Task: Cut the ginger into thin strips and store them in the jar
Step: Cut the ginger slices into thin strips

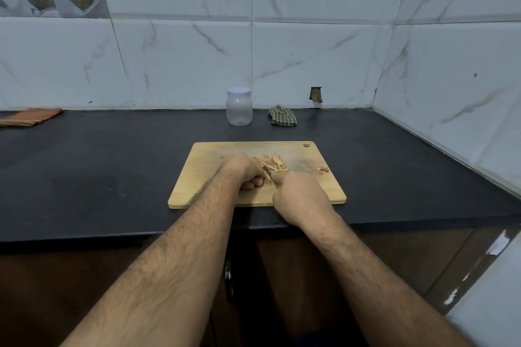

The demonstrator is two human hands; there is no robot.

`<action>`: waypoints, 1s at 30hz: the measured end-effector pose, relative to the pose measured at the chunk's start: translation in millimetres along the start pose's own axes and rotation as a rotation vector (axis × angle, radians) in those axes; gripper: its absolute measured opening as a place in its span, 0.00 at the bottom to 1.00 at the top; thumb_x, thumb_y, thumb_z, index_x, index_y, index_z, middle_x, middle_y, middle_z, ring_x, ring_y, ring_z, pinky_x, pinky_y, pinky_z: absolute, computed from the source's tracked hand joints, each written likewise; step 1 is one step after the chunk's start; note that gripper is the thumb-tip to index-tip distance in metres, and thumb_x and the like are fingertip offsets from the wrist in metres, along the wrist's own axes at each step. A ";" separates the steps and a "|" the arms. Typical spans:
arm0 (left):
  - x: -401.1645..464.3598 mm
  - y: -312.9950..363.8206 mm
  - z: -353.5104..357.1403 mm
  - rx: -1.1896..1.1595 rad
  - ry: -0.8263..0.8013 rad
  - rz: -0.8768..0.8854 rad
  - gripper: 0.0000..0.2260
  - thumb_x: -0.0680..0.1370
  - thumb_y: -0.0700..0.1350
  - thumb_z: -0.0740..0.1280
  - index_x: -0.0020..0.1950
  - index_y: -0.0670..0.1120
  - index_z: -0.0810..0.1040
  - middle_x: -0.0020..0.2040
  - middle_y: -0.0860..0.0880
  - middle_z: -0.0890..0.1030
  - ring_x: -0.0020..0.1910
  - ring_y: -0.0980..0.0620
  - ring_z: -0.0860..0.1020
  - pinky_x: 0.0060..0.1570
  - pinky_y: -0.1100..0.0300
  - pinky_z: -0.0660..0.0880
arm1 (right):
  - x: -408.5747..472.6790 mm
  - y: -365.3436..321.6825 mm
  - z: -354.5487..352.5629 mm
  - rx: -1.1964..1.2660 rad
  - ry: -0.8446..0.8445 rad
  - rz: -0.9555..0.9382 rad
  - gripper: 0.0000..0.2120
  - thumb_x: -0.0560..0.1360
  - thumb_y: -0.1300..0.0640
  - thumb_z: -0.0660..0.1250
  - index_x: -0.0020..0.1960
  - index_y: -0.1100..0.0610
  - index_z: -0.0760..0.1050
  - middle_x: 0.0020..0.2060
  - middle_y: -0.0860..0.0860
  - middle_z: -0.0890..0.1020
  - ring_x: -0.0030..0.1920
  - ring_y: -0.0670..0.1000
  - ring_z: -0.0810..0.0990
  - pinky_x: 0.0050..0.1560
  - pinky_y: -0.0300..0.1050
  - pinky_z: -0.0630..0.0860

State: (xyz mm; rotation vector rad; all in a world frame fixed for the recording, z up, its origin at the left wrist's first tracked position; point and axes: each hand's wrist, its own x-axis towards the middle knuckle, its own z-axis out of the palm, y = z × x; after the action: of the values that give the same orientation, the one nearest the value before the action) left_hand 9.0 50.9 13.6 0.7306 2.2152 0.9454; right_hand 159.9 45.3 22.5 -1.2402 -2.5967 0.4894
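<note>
- Wooden cutting board [214, 177], on the dark tabletop [112, 166], near its front edge; carries all the ginger work.
- Left hand [242, 169]: fingers curled down, holding a ginger piece [267, 180] to the board; the piece is mostly hidden, its long axis cannot be told.
- Right hand [298, 194]: closed round a knife handle, yellow just showing; knife blade [267, 172] angled up-left, meeting the left fingertips.
- Cut ginger strips [275, 163]: loose heap just beyond both hands; a few offcuts [322, 169] apart to the right.
- Jar [239, 106]: clear plastic, lid on, well beyond the board, straight ahead and roughly equally near both hands.
- Judgement: slicing in hand; jar unopened, storing not begun.
</note>
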 end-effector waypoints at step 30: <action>-3.3 1.1 -0.9 0.011 0.015 0.003 0.11 0.76 0.44 0.72 0.34 0.45 0.80 0.26 0.51 0.78 0.26 0.55 0.73 0.32 0.64 0.73 | -4.4 -4.8 -1.4 -0.104 -0.032 0.007 0.26 0.77 0.65 0.60 0.72 0.47 0.71 0.59 0.53 0.78 0.57 0.54 0.77 0.45 0.45 0.71</action>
State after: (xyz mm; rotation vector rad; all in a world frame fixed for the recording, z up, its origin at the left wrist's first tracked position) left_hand 10.7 48.8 15.9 0.7343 2.2347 0.9439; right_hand 159.6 39.3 25.4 -1.2834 -2.6765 0.3828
